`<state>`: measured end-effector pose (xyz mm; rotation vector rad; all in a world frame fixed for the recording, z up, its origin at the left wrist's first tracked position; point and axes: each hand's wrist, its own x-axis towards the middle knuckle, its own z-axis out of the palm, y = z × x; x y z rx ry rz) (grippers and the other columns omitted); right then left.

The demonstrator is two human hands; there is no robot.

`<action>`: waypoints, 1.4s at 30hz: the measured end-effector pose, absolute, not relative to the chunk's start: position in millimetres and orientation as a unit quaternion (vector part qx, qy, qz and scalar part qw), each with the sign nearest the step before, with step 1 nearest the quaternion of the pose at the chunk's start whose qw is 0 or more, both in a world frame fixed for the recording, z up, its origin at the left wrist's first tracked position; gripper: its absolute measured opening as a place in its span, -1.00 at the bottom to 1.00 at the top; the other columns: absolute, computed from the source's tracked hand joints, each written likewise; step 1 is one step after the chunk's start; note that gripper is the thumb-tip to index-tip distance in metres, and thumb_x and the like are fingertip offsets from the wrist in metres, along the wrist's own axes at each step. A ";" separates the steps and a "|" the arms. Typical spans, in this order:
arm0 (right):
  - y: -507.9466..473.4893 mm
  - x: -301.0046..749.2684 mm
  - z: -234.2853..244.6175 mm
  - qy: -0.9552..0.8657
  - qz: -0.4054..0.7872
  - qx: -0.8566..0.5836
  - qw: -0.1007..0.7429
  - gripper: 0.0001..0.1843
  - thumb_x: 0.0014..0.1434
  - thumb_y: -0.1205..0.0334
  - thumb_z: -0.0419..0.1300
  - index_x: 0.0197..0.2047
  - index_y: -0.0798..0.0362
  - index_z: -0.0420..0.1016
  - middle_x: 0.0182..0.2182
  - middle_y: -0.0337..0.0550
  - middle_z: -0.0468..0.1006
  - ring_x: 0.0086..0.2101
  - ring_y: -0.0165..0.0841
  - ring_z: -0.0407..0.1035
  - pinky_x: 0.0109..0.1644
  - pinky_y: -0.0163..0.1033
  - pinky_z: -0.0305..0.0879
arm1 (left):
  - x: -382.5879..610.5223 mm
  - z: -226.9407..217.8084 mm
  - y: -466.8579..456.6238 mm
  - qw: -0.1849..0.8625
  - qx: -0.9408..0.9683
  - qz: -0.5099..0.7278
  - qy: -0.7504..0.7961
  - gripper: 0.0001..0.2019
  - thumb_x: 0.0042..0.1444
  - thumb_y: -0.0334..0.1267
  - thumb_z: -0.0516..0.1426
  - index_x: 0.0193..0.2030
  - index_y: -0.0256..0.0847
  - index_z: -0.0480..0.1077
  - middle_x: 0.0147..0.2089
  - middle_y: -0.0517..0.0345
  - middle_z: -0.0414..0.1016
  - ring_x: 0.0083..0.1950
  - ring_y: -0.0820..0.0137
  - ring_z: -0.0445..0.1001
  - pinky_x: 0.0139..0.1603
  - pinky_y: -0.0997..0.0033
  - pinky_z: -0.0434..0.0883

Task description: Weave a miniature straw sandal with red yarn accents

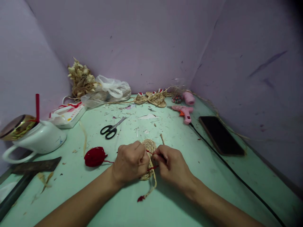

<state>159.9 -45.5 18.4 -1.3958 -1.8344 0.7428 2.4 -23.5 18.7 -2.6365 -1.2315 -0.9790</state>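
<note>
An oval piece of coiled straw braid (149, 145) lies on the table, partly hidden under my hands. My left hand (131, 162) is closed over its left side, with red yarn running into the fist; its fingertips are hidden. On the right side, my right hand (171, 162) pinches a strand of the same red yarn (149, 152) between thumb and fingers. A second red strand crosses the braid lower down. From the piece a loose braid end (155, 183) hangs toward me, tipped with red yarn (141, 198). The red yarn ball (95, 156) sits left of my left hand.
Black-handled scissors (111, 129) lie beyond my left hand. A pink glue gun (184, 113), its black cord, and a phone (221, 135) are at the right. A hammer (35, 165), white pot (44, 138) and tissue pack (71, 115) stand left. Small straw pieces (156, 99) rest at the back.
</note>
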 end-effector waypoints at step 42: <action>-34.0 160.6 28.6 -0.380 0.621 -0.483 0.487 -0.71 -0.30 0.21 0.38 -0.50 0.21 0.47 -0.69 -0.23 0.44 -0.66 -0.53 0.26 -0.60 -0.44 0.14 | 22.3 28.6 -27.0 -0.501 -0.650 -0.345 -0.455 -0.63 0.09 -0.15 -0.08 -0.56 -0.29 0.37 -0.69 0.25 0.22 -0.66 0.55 0.14 -0.64 0.54 0.10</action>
